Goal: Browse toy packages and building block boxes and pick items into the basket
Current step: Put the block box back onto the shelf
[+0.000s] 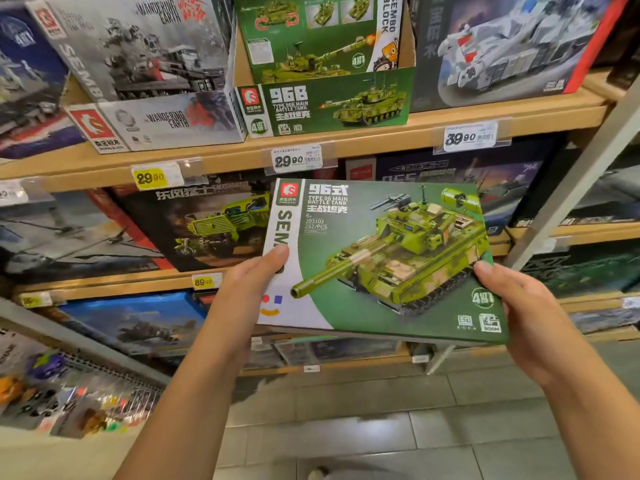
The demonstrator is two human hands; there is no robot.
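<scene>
I hold a green tank box (381, 258) in front of the shelves, tilted slightly, its face turned up to me. Its white left band carries a red logo square and the letters "SEM" running downward before my thumb covers the rest. Beside that I read "96式", "TYPE 96 MAIN BATTLE TANK", "6+", "203103" and "252/PCS". The picture shows an olive and tan camouflaged brick tank with a long barrel pointing to the lower left. A round "4" badge sits near the lower right corner.

My left hand (242, 289) grips the box's left edge, thumb lying on the white band, the other fingers hidden underneath. My right hand (519, 306) holds the right edge, thumb tip on the face, fingers curled behind.

On the wooden shelf (225, 161) above stands a green display carton (325, 102) marked "96B" and "TYPE 96B MAIN BATTLE TANK", with "SEMBO BLOCK" on the box inside it. To its left is a grey box (156, 119) reading "THE WANDERING EARTH". Price tags along the shelf edge read "29.90" on yellow (152, 176), "29.90" on white (296, 160), and "39.90" (467, 137). A lower tag (204, 281) reads "89".
</scene>
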